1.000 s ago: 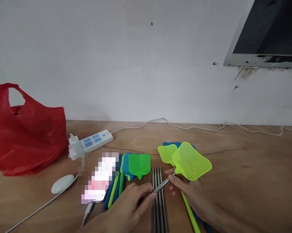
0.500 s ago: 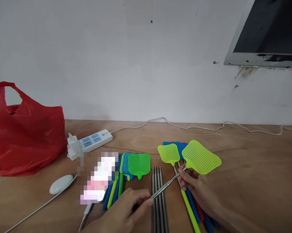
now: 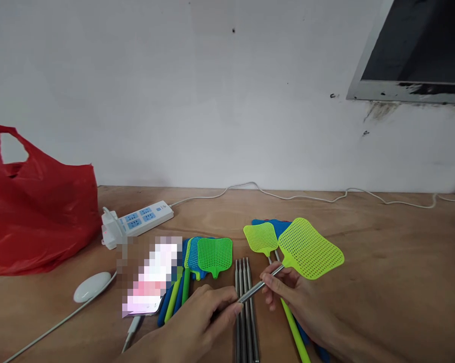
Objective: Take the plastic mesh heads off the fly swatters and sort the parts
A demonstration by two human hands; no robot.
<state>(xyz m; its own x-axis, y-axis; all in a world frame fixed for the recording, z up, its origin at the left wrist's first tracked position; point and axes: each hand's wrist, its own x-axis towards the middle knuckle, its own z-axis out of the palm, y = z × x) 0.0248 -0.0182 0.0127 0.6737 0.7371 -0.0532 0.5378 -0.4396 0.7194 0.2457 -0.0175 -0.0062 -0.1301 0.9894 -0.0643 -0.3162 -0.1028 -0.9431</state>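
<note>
A yellow-green fly swatter point(image 3: 311, 249) is held between both hands over the table, its mesh head tilted up to the right. My left hand point(image 3: 206, 315) pinches the lower part of its metal shaft. Just below the head, the fingers of my right hand point(image 3: 289, 290) close around the shaft's upper end. Beneath the shaft several loose metal rods point(image 3: 246, 322) lie side by side. Behind my right hand are another yellow-green swatter point(image 3: 260, 237) and a blue one point(image 3: 278, 228). Left of the rods, a green swatter point(image 3: 214, 256) rests on a pile with blue and yellow-green ones.
A phone point(image 3: 151, 277), its screen blurred, lies left of the swatters with a cable plugged in. Behind it sits a white power strip point(image 3: 146, 217). A white oval device point(image 3: 91, 287) and a red plastic bag point(image 3: 42, 217) stand farther left. The wall bounds the table's back.
My right hand has moved left and slightly down toward my left hand, and the shaft showing between them is shorter. The swatter head has turned slightly. The view has shifted a little.
</note>
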